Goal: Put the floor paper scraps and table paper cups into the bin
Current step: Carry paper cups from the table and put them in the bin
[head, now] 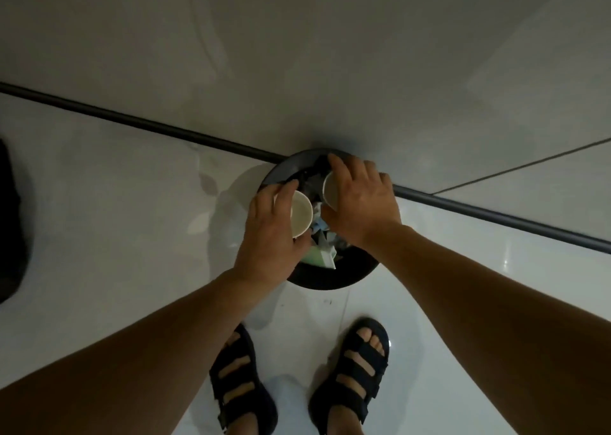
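A round black bin (334,277) stands on the floor against the wall, directly below me. My left hand (269,233) grips a white paper cup (301,214) over the bin's left side, its open mouth turned toward the middle. My right hand (360,200) grips a second white paper cup (330,190) over the bin's far right side, its mouth facing left. Crumpled paper scraps (322,247), white and pale green, lie inside the bin beneath both cups.
A dark strip (132,122) runs along the foot of the light wall behind the bin. My feet in dark sandals (350,378) stand on glossy white floor tiles just in front of the bin. A dark object (11,223) sits at the left edge.
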